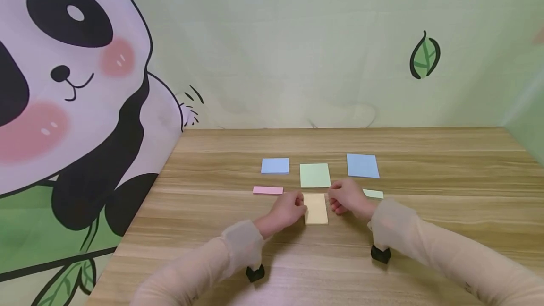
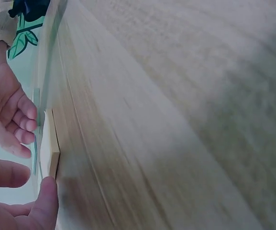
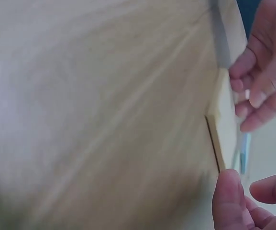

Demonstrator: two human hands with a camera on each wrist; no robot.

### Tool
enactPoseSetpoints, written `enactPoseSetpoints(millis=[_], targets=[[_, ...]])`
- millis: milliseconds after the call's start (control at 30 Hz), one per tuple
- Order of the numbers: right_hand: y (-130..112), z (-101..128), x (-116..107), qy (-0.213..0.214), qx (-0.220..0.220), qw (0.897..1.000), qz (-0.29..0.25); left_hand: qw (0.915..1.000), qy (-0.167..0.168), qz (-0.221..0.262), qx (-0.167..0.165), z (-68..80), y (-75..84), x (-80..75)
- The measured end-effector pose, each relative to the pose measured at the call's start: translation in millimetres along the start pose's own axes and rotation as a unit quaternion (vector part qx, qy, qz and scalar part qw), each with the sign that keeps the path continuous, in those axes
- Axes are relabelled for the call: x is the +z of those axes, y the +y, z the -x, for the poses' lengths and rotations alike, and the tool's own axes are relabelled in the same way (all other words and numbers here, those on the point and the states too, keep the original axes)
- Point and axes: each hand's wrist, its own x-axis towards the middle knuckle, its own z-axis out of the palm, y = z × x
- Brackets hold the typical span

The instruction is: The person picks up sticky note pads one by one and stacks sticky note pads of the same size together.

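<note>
The pale yellow pad of sticky notes (image 1: 316, 208) lies flat on the wooden surface (image 1: 425, 164), a small rectangle with its longer sides running away from the person. It is a thin stack, and its edge (image 2: 50, 152) shows as a low block of paper from the left wrist view and again (image 3: 220, 125) from the right wrist view. It sits just below a light green pad and between the two hands. The left hand (image 1: 288, 209) touches its left edge with thumb and fingers (image 2: 46, 197); the right hand (image 1: 347, 196) touches its upper right edge.
</note>
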Motion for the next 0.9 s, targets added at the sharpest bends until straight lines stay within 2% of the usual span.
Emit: enactPoseSetpoints(millis=[367, 567, 800, 900], targets=[[-9.4, 5.8, -23.2, -0.015, -0.026, 0.999, -0.017, 0.9998, 0.014, -0.017, -0.002, 2.8, -2.4, -9.4], [-10.1, 1.3, -24.7, -0.005, -0.037, 0.999, -0.003, 0.9995, 0.019, -0.021, -0.014, 2.0, -6.2, -13.8], [-13.8, -4.2, -21.9, -0.003, -0.095, 0.995, 0.044, 0.9993, 0.028, -0.004, -0.024, -0.9, -9.4, -17.4], [-17.0, -6.4, -19.2, -0.002, -0.104, 0.994, 0.045, 0.9989, 0.042, -0.01, -0.018, -3.2, -10.1, -19.7]])
